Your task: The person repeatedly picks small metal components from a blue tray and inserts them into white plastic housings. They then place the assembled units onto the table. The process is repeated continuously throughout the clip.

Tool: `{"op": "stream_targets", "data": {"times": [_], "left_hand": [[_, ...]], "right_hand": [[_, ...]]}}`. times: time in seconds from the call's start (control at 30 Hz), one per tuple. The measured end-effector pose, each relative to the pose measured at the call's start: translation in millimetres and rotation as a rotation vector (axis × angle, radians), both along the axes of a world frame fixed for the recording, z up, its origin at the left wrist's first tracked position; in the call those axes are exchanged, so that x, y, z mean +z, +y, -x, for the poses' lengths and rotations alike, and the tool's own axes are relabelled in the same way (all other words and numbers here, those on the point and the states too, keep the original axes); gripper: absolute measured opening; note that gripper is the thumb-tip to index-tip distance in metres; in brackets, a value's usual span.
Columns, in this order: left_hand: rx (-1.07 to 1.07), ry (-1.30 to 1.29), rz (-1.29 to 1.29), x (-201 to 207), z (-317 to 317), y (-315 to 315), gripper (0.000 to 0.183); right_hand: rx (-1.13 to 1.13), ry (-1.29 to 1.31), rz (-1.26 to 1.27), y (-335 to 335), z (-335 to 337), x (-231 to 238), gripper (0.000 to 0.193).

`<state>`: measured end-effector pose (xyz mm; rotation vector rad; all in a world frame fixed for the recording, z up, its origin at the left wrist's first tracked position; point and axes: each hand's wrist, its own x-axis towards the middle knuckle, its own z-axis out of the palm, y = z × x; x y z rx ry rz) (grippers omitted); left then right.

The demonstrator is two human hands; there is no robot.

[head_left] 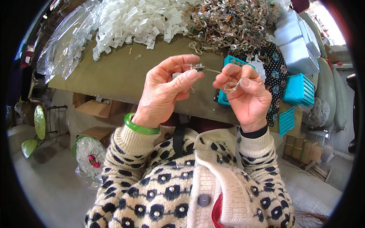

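Observation:
Above the table's near part, my left hand [159,87] pinches a small dark circuit board [199,68] between thumb and fingers. A bit of a white plastic piece [176,75] shows inside the same hand, mostly covered by the fingers. From the board a thin wire stretches across to my right hand [249,97]. That hand is closed with thumb against fingers on a coiled clear wire [230,87]. A green bangle [142,127] circles my left wrist, and a black band is on the right one.
White plastic pieces [140,22] are heaped at the back of the table [114,72], beside a tangled pile of wired boards [232,22]. A teal tray [224,98] lies behind my right hand. Stacked white trays [298,45] and teal trays [299,89] stand at the right.

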<state>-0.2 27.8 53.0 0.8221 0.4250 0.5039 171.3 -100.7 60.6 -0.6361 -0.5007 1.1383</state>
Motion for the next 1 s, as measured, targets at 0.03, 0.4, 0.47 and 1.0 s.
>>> {"op": "stream_targets", "data": {"times": [0.03, 0.4, 0.47, 1.0], "left_hand": [[-0.015, -0.003, 0.024, -1.5, 0.4, -0.8, 0.034], [0.13, 0.137, -0.771, -5.5, -4.7, -21.6, 0.032], [0.173, 0.07, -0.458, -5.7, -4.7, -27.3, 0.029], [0.0, -0.197, 0.435, -21.4, 3.2, -36.5, 0.01]], "right_hand": [[0.038, -0.018, 0.006, 0.1, 1.7, 0.0, 0.008], [-0.369, -1.523, 0.244, 3.8, 34.4, 5.0, 0.02], [-0.422, -1.537, 0.185, 4.2, 35.7, 0.8, 0.02], [-0.321, -1.244, 0.288, 0.3, 42.1, -1.8, 0.011]]}}
